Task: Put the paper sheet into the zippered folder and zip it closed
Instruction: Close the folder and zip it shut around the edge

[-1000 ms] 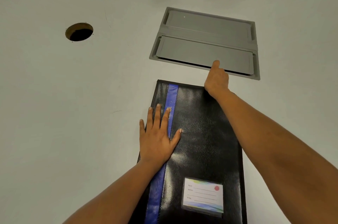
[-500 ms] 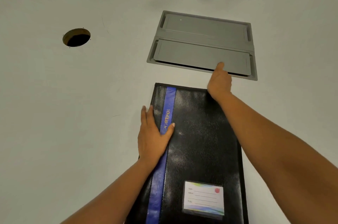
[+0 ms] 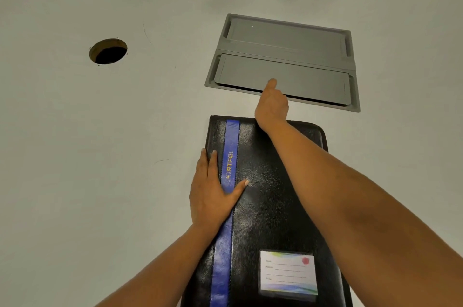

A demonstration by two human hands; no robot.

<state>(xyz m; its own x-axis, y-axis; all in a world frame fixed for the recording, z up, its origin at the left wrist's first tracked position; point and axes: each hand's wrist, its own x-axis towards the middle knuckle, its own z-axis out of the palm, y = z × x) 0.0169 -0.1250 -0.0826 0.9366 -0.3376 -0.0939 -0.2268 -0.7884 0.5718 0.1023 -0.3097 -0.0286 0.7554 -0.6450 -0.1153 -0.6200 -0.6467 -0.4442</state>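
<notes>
Right hand [image 3: 271, 106] shifted left along zippered folder [image 3: 270, 206] far edge; its hold hidden; zip likely progressing. Left hand [image 3: 210, 196] flat, pressing folder's left edge.

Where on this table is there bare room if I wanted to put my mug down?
Widest: the table left of the folder, nearer than the round hole. Smaller: right of the folder, nearer than the grey hatch. Crowded: the gap between folder and hatch, where the right hand sits, and the folder top under the left hand.
</notes>
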